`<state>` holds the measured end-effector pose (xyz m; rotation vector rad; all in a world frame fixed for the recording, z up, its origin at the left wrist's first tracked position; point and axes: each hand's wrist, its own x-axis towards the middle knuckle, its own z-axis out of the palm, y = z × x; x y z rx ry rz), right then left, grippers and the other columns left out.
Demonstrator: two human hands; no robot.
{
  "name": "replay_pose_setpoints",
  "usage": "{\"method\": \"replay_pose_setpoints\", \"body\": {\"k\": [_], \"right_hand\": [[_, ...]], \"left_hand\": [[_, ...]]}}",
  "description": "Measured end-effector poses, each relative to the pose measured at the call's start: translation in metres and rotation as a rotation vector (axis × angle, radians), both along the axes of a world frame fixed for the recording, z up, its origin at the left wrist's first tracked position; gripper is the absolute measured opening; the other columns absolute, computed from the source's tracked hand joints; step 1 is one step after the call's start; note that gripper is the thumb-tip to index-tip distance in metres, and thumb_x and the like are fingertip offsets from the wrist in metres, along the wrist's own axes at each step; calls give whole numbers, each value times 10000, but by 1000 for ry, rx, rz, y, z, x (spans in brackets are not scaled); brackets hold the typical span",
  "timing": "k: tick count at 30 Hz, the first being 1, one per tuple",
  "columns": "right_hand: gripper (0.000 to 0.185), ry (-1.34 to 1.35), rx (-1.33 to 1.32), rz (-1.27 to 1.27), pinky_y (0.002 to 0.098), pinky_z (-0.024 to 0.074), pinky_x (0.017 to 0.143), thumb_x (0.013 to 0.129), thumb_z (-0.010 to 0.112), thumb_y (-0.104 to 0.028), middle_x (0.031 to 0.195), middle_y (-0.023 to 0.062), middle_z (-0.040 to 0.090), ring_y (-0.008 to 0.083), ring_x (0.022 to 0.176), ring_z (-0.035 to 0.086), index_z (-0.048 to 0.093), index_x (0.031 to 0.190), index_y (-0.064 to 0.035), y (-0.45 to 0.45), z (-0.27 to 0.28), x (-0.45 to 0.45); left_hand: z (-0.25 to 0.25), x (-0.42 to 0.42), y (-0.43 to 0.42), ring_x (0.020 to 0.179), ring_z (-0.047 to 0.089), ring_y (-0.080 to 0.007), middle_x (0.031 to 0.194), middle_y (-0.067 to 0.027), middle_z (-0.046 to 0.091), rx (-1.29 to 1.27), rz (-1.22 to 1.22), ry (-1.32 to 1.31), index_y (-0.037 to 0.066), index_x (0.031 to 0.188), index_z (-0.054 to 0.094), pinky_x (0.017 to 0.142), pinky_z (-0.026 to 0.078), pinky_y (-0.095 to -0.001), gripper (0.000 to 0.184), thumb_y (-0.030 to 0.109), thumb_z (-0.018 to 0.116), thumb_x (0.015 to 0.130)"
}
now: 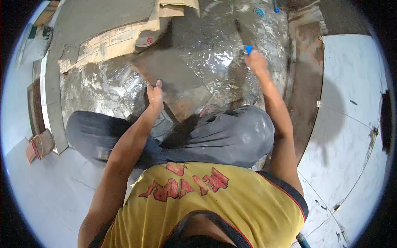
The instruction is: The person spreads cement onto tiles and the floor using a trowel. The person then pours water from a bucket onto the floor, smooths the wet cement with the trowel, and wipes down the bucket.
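Observation:
My left hand is closed on the left edge of a flat square piece coated in wet grey mortar. Tan material shows along its lower corner, and I cannot tell whether it is tile or board. To the right, my right hand is wrapped round a tool with a blue handle end. The rest of that tool blends into the wet floor, so its kind is unclear. Both hands are in front of my crossed legs, over the shiny, mortar-smeared floor.
Torn cardboard lies at the upper left beside a smooth grey mortar surface. A blue round drain-like piece sits at the top. White tiles extend along the right, past a brown strip. A small container stands at left.

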<state>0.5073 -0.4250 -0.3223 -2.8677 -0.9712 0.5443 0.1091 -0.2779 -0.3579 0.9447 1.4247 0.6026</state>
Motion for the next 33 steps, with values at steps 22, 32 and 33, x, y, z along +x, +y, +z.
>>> {"method": "replay_pose_setpoints", "body": {"k": [22,32,33], "right_hand": [[412,129,38,397,528,533,762,854,586,-257,916,287,658,455,880,649,512,1139,31,65,35,-106],[396,139,-37,618,521,523,767,852,618,-286,898,248,667,440,888,648,521,1128,-20,99,13,-104],[396,176,-26,585,521,522,769,849,620,-281,902,250,667,439,889,648,520,1128,-19,91,18,-117]], "left_hand": [[-2,24,-6,1090,532,-242,1238,-52,544,-216,177,-246,125,1325,444,888,470,-440,353,167,491,978],[-3,27,0,1072,526,-231,1190,-35,553,-229,227,-186,152,1303,468,864,468,-448,335,158,493,969],[2,30,0,1084,523,-236,1196,-42,553,-231,237,-177,138,1310,466,888,462,-454,345,153,495,966]]}}
